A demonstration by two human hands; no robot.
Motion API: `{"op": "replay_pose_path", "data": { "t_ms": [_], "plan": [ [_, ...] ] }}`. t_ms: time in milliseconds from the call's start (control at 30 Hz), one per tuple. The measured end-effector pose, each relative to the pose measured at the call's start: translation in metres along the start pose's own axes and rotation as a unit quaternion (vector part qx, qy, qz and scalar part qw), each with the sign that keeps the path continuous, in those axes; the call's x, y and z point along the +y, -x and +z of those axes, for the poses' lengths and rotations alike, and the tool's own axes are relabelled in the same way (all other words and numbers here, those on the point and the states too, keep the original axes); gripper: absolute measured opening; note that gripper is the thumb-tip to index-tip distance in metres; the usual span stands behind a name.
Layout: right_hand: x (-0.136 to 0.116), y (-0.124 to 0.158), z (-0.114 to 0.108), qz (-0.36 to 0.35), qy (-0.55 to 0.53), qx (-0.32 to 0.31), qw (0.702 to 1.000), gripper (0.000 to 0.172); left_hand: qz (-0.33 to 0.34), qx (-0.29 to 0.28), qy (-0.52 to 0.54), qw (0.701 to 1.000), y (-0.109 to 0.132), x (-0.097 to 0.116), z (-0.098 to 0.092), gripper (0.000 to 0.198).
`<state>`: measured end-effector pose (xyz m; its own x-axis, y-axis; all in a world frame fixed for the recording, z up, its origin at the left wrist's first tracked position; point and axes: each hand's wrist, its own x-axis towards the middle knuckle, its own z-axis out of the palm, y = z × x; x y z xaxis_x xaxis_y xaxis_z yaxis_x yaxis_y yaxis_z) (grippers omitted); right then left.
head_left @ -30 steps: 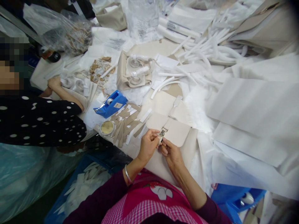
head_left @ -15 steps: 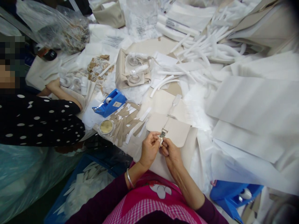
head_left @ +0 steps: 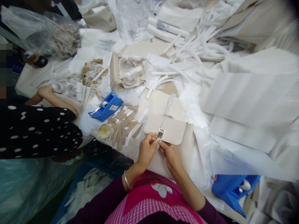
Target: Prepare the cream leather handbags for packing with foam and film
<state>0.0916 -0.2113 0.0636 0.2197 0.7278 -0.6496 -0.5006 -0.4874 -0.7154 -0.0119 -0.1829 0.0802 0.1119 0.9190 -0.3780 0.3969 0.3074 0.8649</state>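
A cream handbag (head_left: 175, 132) lies flat before me, its rounded flap facing me. A narrow strap with a metal buckle (head_left: 161, 133) runs down the middle of the flap. My left hand (head_left: 146, 151) pinches the buckle's lower left side, thumb and forefinger together. My right hand (head_left: 171, 154) is closed on the short strap end just below the buckle; its curled fingers are partly hidden. Above the flap lies a clear-wrapped tag-like piece (head_left: 171, 99) on a thin strap.
Left of the bag are loose beige and white strips (head_left: 123, 126), a round tin (head_left: 104, 131) and a blue tape dispenser (head_left: 106, 106). Another blue dispenser (head_left: 235, 189) stands right. White tubes (head_left: 198, 46) are heaped behind. A co-worker's arm (head_left: 58, 101) reaches in from the left.
The view has shifted slightly, so most things sit a little further left. Both hands stay at the buckle, with small shifts of the fingers.
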Motion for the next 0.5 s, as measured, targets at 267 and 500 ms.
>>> {"op": "replay_pose_path", "data": {
  "t_ms": [267,500],
  "plan": [
    [0.002,0.000,0.004,0.030,0.013,-0.001,0.999,0.027,0.200,-0.098,-0.253,0.941,-0.036,0.034,-0.026,0.024],
    [0.006,-0.005,0.005,0.008,0.018,0.014,1.000,0.027,0.141,-0.250,-0.239,0.928,-0.081,0.033,-0.022,0.017]
  ]
}}
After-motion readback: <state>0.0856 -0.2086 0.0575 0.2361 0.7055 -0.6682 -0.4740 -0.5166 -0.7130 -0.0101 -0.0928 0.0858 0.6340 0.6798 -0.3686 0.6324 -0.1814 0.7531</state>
